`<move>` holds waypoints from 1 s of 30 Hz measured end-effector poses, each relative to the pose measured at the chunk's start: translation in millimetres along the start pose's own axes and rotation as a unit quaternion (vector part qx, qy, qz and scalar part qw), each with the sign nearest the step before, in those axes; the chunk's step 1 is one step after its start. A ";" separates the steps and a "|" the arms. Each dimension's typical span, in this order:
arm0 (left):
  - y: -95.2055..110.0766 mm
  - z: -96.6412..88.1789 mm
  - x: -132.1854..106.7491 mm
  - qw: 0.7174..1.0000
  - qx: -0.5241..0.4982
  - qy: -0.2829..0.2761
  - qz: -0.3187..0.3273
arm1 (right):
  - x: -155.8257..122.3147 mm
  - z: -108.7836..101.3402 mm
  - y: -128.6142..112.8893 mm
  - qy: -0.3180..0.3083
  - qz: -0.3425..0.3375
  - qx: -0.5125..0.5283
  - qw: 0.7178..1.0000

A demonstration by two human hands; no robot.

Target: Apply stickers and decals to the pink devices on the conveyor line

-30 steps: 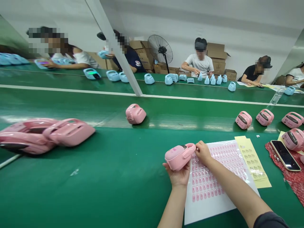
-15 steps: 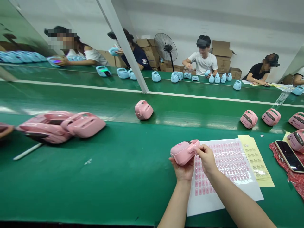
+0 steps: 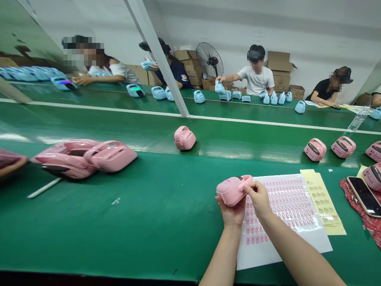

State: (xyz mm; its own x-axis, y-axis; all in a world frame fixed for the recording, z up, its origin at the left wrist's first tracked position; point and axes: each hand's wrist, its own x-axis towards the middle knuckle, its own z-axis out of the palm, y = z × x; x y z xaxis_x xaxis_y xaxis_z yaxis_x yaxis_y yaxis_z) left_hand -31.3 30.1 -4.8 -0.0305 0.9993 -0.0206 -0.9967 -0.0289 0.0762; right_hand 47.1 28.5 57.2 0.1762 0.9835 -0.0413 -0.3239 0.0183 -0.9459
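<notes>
A glossy pink plastic device (image 3: 233, 191) with a carry handle rests in my left hand (image 3: 233, 212), whose fingers cup it from below. My right hand (image 3: 258, 196) is pinched against the device's right side, by the foot of the handle. Whatever those fingertips may hold is hidden or too small to make out. Under my wrists lies a white sheet (image 3: 262, 258) bearing rows of small pink oval stickers (image 3: 285, 198). A yellow sticker sheet (image 3: 335, 226) sits partly beneath its right edge.
Several pink devices (image 3: 111, 157) cluster at left beside a white stick (image 3: 44, 188). One pink device (image 3: 184, 138) stands farther back, others (image 3: 315, 150) at right. A phone (image 3: 364, 196) lies on red wrap (image 3: 376, 230). Co-workers sit across the green bench (image 3: 133, 238) with blue devices (image 3: 199, 96).
My hands and the device barely move; the view shifts slightly. Across the bench, the co-worker at left lets go of a lit blue device, and one in white reaches to another blue device.
</notes>
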 end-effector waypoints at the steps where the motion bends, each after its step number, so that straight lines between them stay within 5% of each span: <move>1: 0.2 -1.4 0.3 1.000 -0.004 -0.006 0.000 | 0.8 -0.5 -0.3 -0.002 -0.002 -0.005 1.000; 16: 0.3 -1.2 -0.4 1.000 -0.001 -0.012 0.006 | 6.6 -4.5 -5.5 -0.063 0.013 -0.064 0.996; 19: 0.8 -1.6 -1.3 1.000 0.001 -0.008 0.006 | 2.0 -3.9 -7.7 -0.050 -0.050 -0.156 0.985; 23: 3.0 -3.3 -0.9 1.000 0.001 -0.002 -0.011 | -0.2 -5.9 -15.8 -0.061 -0.157 -0.316 0.934; 30: 6.9 2.2 -6.2 0.998 0.036 -0.042 -0.035 | 26.8 -34.2 -20.9 0.011 -0.003 -0.406 0.914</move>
State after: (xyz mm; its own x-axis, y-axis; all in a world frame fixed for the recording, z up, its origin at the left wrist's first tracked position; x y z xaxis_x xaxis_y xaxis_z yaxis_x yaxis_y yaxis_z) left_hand -37.7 23.8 -1.9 0.0480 0.9974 0.0546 -0.9880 0.0394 0.1496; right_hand 90.3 48.4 64.8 0.1980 0.9797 -0.0330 0.4717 -0.1247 -0.8729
